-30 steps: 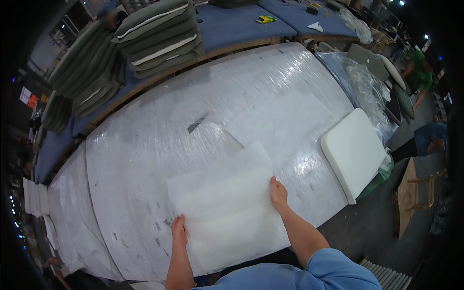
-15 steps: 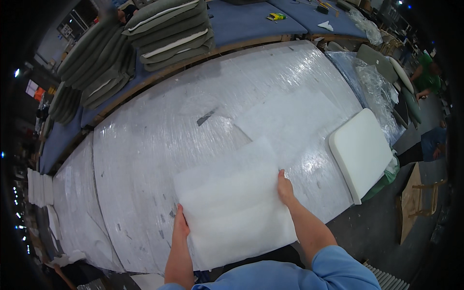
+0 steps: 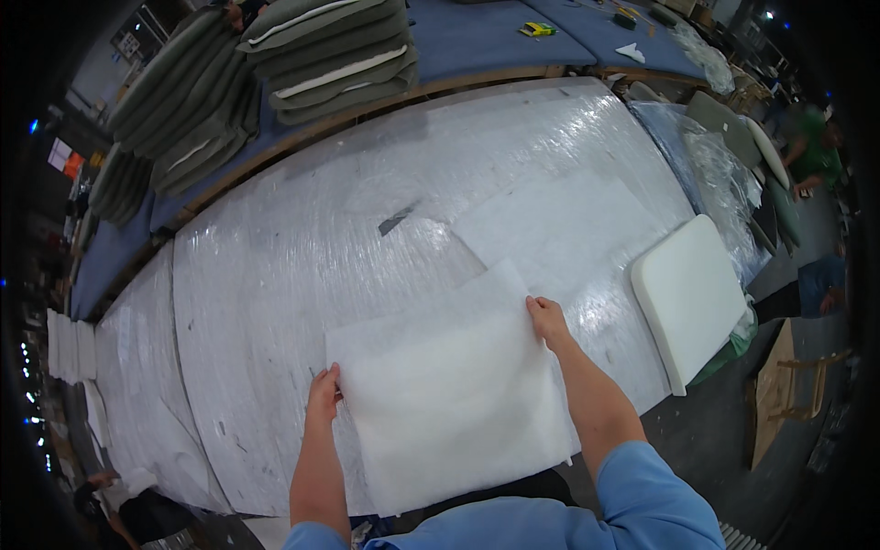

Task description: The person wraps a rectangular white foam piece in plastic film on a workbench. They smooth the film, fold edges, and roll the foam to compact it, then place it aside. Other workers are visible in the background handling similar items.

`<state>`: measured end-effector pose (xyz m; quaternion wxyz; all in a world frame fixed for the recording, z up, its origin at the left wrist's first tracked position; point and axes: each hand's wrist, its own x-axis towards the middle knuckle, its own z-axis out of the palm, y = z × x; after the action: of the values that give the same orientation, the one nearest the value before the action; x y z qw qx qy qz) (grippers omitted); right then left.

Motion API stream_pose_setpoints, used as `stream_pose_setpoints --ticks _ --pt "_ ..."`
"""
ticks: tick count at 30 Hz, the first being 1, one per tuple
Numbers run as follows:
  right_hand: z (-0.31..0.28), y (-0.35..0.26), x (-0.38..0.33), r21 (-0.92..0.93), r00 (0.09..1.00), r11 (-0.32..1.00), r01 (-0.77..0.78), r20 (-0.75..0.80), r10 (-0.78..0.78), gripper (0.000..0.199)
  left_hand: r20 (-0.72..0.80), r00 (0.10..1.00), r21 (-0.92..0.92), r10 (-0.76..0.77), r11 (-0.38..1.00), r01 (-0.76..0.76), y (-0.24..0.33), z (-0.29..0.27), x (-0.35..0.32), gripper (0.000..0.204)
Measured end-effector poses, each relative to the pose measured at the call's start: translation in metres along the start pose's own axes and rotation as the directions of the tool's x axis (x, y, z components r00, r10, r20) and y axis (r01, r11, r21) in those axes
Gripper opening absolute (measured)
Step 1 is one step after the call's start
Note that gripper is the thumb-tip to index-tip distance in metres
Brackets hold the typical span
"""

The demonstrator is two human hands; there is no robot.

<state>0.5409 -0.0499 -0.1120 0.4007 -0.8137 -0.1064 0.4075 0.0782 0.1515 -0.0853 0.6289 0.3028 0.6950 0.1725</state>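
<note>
A long, pale worktop is wrapped in glossy clear plastic film, and a dark grey strip is seen near its middle. Behind it, a blue-covered worktop is loaded with stacked grey-green cushions. A soft, white, roughly rectangular sheet of fibrous wadding is spread over the near edge of the wrapped worktop, close to the blue shirt. Its left edge is pinched by the left hand, its right edge, near the far corner, by the right hand. Just beyond, a thinner, translucent white sheet is laid flat (its outline is partly lost against the film). To the right, a thick white foam pad with rounded corners is placed at the worktop's end.
</note>
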Motion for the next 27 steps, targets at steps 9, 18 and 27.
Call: stream_pose_setpoints --ticks 9,18,27 --pt "0.010 0.017 0.006 -0.233 0.958 0.961 0.147 -0.210 -0.197 0.030 -0.209 0.909 0.088 0.361 0.932 -0.351 -0.027 0.023 0.028 0.025" --pt "0.025 0.021 0.011 -0.324 0.909 0.937 0.130 -0.339 -0.243 0.033 -0.268 0.859 0.213 0.436 0.897 -0.389 -0.037 0.010 0.041 0.028" --pt "-0.007 0.015 0.006 -0.289 0.980 0.951 0.112 -0.127 -0.154 0.033 -0.159 0.884 0.296 0.440 0.875 -0.382 -0.010 0.021 0.009 0.027"
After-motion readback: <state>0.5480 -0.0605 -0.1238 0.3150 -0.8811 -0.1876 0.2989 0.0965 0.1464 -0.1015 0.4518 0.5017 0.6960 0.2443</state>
